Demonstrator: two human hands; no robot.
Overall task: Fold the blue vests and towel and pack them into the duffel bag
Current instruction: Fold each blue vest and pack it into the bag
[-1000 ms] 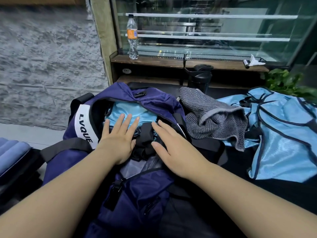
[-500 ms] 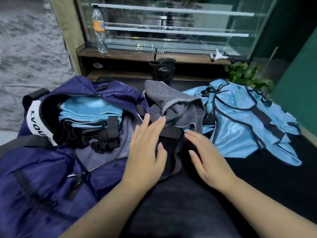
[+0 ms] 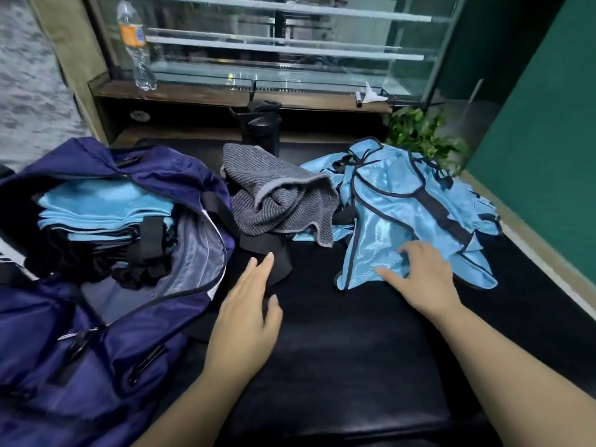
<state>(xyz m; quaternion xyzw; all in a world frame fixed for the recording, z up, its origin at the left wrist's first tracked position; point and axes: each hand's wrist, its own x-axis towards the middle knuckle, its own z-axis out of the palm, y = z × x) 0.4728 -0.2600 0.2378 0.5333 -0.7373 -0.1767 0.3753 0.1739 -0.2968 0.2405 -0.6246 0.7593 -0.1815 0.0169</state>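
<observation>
The navy duffel bag [image 3: 96, 343] lies open at the left, with several folded light-blue vests [image 3: 106, 208] stacked inside. A crumpled grey towel [image 3: 280, 201] sits in the middle of the black table. To its right lies a loose heap of light-blue vests [image 3: 403, 208] with dark trim. My right hand [image 3: 419, 279] rests on the near edge of that heap, fingers spread and slightly bent onto the fabric. My left hand [image 3: 248, 311] hovers flat over the table beside the bag's black strap [image 3: 271, 250], holding nothing.
A black bottle [image 3: 261, 127] stands behind the towel. A clear water bottle [image 3: 137, 46] stands on the wooden ledge in front of a glass display case. A green plant [image 3: 422, 133] sits at the back right. A green wall borders the table's right edge.
Both hands left the bag and moved right. My right hand has reached the loose vest heap, and my left hand has come off the strap area. The view has turned right.
</observation>
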